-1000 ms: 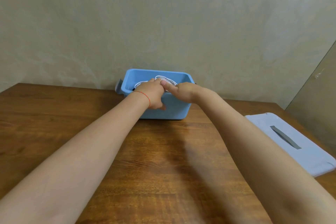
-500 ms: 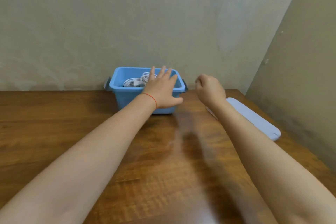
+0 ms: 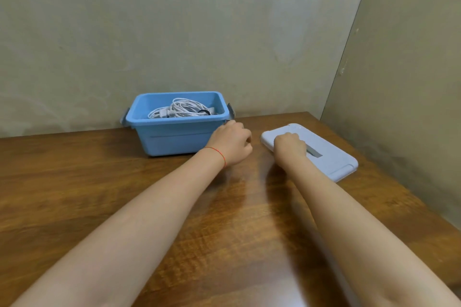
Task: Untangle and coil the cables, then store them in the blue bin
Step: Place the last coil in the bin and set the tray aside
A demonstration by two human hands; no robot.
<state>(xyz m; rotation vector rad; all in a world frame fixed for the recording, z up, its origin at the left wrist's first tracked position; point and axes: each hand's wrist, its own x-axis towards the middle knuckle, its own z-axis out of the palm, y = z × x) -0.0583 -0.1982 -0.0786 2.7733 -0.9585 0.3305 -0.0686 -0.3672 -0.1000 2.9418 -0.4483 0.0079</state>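
1. The blue bin (image 3: 174,136) is seen standing on the wooden worktop (image 3: 99,194), close against the back wall (image 3: 199,20), with grey latches at both ends.
2. White cables (image 3: 180,110) are seen lying inside the bin in a loose bundle; how neatly they are coiled cannot be told.
3. The left hand (image 3: 232,143) is held just beside the bin's right end, near the latch; its fingers are curled, and whether anything is gripped cannot be told. A thin red thread (image 3: 218,152) is worn at the wrist.
4. The right hand (image 3: 289,146) is placed on the pale lid (image 3: 331,159), which lies flat on the worktop to the right of the bin, apart from it. Its fingers are curled down over the lid's grey handle strip (image 3: 313,152); whether the strip is actually clasped cannot be told.
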